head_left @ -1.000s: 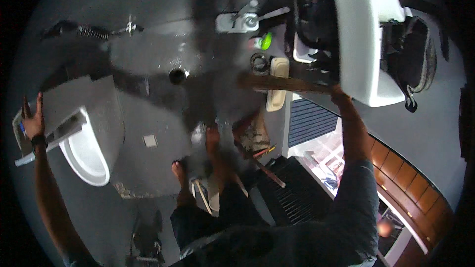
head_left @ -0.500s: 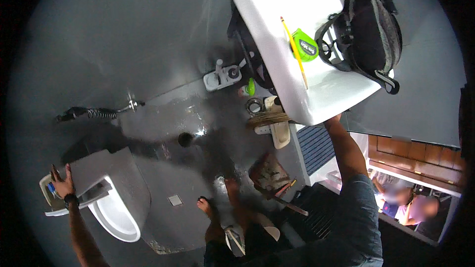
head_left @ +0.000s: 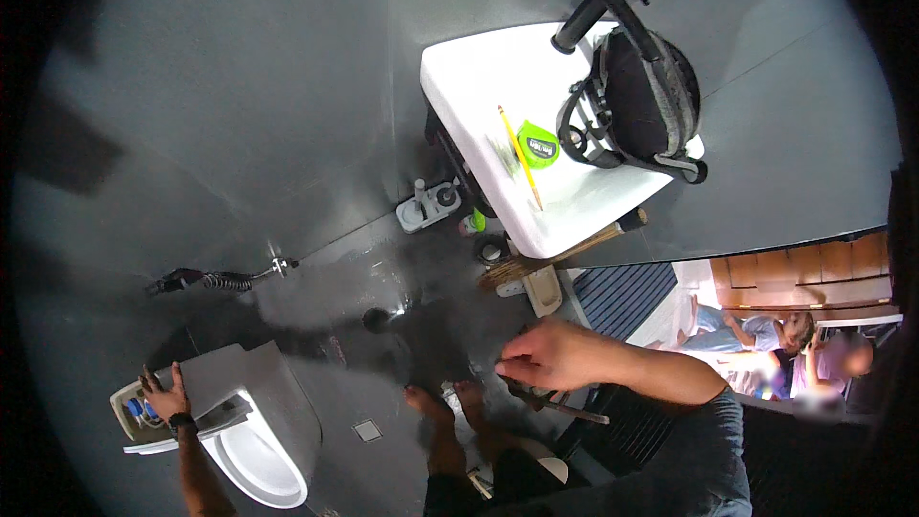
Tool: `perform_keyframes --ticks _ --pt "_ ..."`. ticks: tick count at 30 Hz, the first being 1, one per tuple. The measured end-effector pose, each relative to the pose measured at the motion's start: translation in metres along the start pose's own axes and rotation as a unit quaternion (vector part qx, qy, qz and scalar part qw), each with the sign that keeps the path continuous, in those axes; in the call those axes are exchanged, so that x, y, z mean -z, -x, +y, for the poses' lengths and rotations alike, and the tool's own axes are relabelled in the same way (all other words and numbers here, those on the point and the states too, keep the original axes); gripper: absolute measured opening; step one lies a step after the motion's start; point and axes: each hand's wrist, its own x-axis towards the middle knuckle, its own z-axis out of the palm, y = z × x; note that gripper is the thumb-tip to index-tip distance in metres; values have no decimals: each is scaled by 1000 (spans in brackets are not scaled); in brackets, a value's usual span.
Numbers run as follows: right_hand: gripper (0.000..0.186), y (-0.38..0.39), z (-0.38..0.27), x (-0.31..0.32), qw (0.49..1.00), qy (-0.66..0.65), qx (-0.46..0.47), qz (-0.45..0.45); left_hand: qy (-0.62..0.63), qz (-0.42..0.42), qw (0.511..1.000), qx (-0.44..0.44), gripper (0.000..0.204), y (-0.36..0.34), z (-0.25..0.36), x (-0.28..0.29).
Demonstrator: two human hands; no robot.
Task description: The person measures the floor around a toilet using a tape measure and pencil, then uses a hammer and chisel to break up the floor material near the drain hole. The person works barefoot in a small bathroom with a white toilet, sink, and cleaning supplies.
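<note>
A dark grey bathroom, with a wet, shiny floor (head_left: 330,364) and smooth grey walls (head_left: 258,67), fills the head view. At lower left, a white, oval toilet bowl (head_left: 257,467) stands against a grey boxed ledge (head_left: 230,373); beside it is a pale, rectangular, open-topped tank (head_left: 153,448) with blue-and-white parts (head_left: 144,412) inside. The left hand (head_left: 168,403), with a black band at its wrist, has its fingers spread at the tank's edge, next to those parts; whether it presses down cannot be told.

The right hand (head_left: 546,356) is held above the floor, fingers curled, thumb near the fingertips; whether it pinches anything cannot be told. Partly hidden beneath it lies a dustpan with a brownish stick handle (head_left: 579,412).

Further up, a broom with straw-coloured bristles (head_left: 503,274) slants beneath the rim of a glossy white washbasin (head_left: 479,67). On the basin lie a thin yellow pencil (head_left: 520,155) and a bright green tape measure (head_left: 539,146), near a black-and-grey fabric bag (head_left: 646,101) below a black cylindrical tap (head_left: 593,8). At right, people (head_left: 766,330) show beyond a doorway.
</note>
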Motion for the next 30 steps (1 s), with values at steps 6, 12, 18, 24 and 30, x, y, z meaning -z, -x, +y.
perform_keyframes --ticks 6,12,18,24,30 --pt "33 -50 -41 147 873 179 -118 438 29 0 1000 10 86 5 21 15" --pt "27 -114 32 171 897 43 -228 376 24 -2 1000 20 87 7 33 29" --pt "33 -79 44 181 829 256 -237 438 39 -5 999 18 85 11 39 40" --pt "56 -87 70 170 839 292 -219 403 122 24 992 -29 77 1 54 61" --pt "61 -47 -23 160 783 293 -222 502 348 97 931 -54 65 115 72 85"
